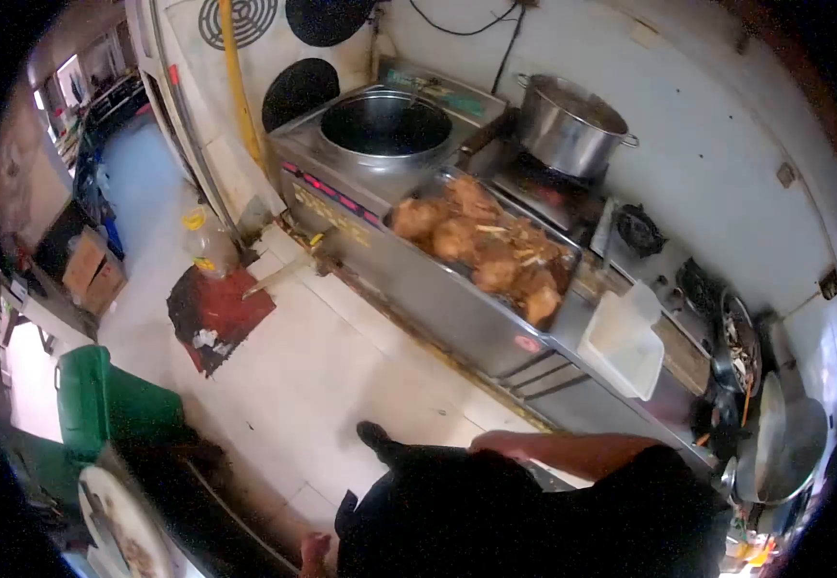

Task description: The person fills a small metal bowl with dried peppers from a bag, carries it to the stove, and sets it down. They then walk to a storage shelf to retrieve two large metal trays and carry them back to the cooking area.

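Observation:
My right hand is against the front of my dark clothing, with the forearm stretched across my body. Its fingers are hidden. Only a small part of my left hand shows at the bottom edge, beside my clothing, and its fingers cannot be made out. Ahead, on the steel counter, a metal tray holds several brown pieces of what looks like cooked meat. A white plastic tub stands to the right of it. Neither hand touches these things.
A round cooking vat is set into the counter, and a steel pot stands behind the tray. Pans crowd the right side. On the floor are a plastic jug, a dark red mat and a green bin.

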### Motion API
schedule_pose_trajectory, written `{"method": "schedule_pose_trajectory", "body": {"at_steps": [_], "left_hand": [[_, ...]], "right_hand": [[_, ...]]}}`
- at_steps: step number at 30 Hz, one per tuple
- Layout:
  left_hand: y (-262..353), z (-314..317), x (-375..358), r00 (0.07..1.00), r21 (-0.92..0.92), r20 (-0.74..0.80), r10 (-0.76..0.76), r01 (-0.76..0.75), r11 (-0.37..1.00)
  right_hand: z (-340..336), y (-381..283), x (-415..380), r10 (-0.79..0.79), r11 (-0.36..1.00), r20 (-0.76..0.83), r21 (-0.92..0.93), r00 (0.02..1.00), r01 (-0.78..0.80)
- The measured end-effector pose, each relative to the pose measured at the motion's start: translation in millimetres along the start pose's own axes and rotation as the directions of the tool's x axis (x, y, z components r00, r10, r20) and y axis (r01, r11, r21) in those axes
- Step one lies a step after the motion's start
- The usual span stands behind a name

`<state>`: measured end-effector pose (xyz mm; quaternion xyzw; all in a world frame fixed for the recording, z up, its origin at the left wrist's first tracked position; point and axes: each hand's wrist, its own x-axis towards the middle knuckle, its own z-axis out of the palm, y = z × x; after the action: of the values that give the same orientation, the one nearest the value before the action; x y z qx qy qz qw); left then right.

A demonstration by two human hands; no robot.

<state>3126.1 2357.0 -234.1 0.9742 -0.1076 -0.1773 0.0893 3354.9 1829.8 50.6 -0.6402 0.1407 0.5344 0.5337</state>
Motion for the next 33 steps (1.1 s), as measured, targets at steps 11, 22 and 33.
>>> {"method": "schedule_pose_trajectory", "body": {"at_steps": [11,22,33], "left_hand": [[-120,-51,51,0.993,0.372,-0.020,-0.120,0.119,0.920],[-367,-146,205,0.991,-0.261,-0.094,0.095,-0.117,0.958],[-385,-264,452,0.952,-0.039,0.304,-0.040,0.054,0.998]], "right_hand": [[27,-190,161,-0.206,0.616,0.319,-0.693,0.925,0.376],[86,-230,180,-0.204,0.798,-0.066,-0.590,0.977,0.127],[55,-202,182,-0.470,0.811,-0.177,-0.473,0.865,0.344]]}}
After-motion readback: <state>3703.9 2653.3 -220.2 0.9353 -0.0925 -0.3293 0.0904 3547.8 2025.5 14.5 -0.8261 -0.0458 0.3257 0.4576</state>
